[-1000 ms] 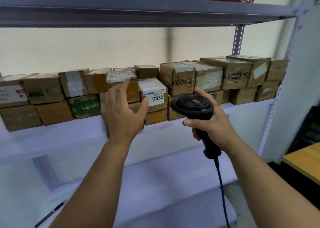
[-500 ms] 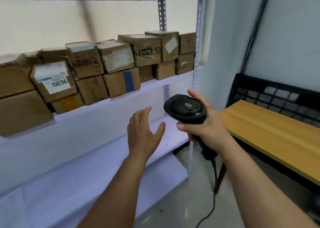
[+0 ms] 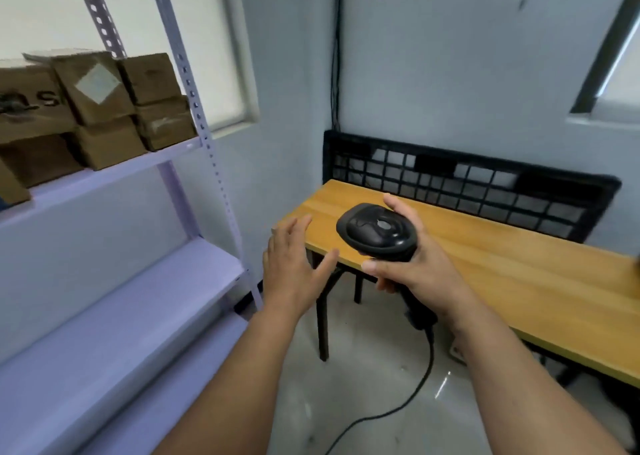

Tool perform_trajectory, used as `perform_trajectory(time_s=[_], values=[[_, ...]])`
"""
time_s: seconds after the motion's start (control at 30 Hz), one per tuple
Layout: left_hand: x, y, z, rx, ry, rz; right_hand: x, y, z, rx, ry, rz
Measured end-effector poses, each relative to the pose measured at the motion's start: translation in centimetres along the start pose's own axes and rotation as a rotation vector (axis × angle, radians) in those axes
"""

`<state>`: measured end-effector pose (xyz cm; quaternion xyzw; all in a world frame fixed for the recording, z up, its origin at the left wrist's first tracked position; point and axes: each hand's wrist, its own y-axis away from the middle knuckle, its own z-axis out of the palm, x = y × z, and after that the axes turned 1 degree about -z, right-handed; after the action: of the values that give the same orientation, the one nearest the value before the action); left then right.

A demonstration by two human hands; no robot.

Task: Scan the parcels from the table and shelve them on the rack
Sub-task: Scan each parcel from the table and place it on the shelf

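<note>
The cardboard parcels (image 3: 100,108) sat stacked two high on the upper shelf of the rack (image 3: 204,136), pushed up against its right-hand post at the left edge of the view. Half a second earlier a longer row of them had shown, including the box labelled 0836; now only the end few remained in sight, because the view had swung right.

The right hand (image 3: 419,271) kept its hold on the black barcode scanner (image 3: 377,231), fingers curled round the handle, head tilted up toward the camera. Its cable (image 3: 420,389) hung down and trailed across the floor (image 3: 363,402).

The left hand (image 3: 294,271) stayed empty, fingers spread wide and relaxed, just left of the scanner and apart from it. Earlier it had been in front of the rack's lower shelf; now it lay over the near corner of the wooden tabletop (image 3: 519,267), which filled the middle of the view behind both hands. A black mesh panel (image 3: 467,184) stood along the tabletop's far edge against the wall.
</note>
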<state>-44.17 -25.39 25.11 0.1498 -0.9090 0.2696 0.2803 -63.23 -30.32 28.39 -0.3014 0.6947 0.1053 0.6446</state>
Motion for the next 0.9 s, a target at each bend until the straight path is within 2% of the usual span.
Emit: perform_trajectory(time_s=[0.43, 0.9], values=[[11.7, -1.9, 14.3, -0.340, 0.100, 0.245, 3.2, 6.3, -14.2, 0.442, 0.131, 0.083], [24.3, -6.2, 29.2, -0.603, 0.193, 0.441, 5.5, 7.9, -29.1, 0.852, 0.271, 0.225]])
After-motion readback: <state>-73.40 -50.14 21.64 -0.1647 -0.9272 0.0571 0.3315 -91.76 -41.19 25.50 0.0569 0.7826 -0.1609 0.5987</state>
